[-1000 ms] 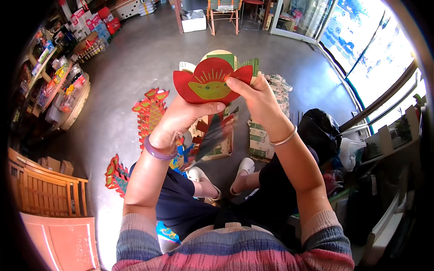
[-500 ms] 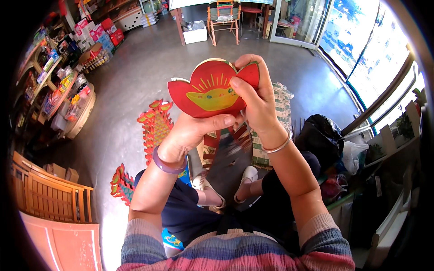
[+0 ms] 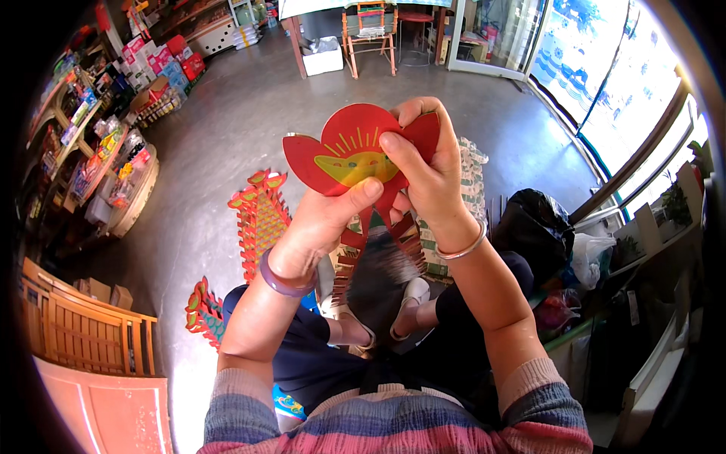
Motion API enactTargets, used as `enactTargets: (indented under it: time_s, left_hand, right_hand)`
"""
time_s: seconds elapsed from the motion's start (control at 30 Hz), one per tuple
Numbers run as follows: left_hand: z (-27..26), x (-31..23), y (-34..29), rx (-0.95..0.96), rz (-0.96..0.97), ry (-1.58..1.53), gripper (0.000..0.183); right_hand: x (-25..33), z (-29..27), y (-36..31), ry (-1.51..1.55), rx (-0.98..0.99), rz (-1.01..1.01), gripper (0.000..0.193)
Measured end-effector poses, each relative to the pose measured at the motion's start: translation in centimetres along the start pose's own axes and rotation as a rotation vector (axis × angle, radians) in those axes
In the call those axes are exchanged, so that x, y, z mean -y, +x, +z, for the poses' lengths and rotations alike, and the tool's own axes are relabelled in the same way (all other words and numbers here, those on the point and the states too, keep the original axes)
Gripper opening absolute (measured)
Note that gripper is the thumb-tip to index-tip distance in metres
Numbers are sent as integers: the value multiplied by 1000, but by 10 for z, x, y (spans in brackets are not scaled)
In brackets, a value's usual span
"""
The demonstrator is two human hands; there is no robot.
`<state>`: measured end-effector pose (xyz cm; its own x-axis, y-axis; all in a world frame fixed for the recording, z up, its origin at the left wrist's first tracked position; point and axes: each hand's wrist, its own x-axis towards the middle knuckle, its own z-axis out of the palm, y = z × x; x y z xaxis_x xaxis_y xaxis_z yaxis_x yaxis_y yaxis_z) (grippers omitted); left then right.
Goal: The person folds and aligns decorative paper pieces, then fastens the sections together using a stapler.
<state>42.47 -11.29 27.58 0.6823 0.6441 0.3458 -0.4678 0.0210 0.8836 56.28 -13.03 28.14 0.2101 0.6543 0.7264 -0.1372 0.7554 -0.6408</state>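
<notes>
A red, petal-shaped card cutout [image 3: 348, 130] with a yellow ingot-like figure and yellow rays is held up before me in both hands. My left hand [image 3: 333, 216] grips its lower edge, the thumb lying over the front. My right hand [image 3: 431, 166] pinches its right side, thumb in front and fingers behind. Below the cutout hang two red-fringed edges [image 3: 350, 261], partly hidden by my hands; I cannot tell how they join it. On the floor to the left lie a red-edged, yellow-patterned decoration [image 3: 265, 212] and a smaller red and teal one [image 3: 206, 314].
Stacked pale and green patterned pieces [image 3: 473, 185] lie on the right of the floor. Beside them are a black plastic bag [image 3: 533, 231] and a white bag [image 3: 590, 257]. Shelves of goods [image 3: 113, 170] and a wooden bench [image 3: 87, 318] stand left; a folding chair [image 3: 369, 38] is at the back.
The red cutout has tilted, so its stacked top edge shows less and more of the fringed part shows below. My left thumb has moved up and left on its front.
</notes>
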Motion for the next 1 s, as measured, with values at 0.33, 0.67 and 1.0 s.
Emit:
enactTargets:
  time_s: [0.33, 0.67, 1.0]
  left_hand:
    - [-4, 4, 3, -7, -78, -53, 36]
    - [-1, -1, 4, -104, -164, -35, 21]
    - [1, 11, 18, -159, -156, 170, 13]
  right_hand:
    - [-10, -4, 3, -179, -39, -37, 17]
    - [-8, -5, 1, -211, -65, 78, 18]
    - [-25, -30, 4, -236, -63, 22, 23]
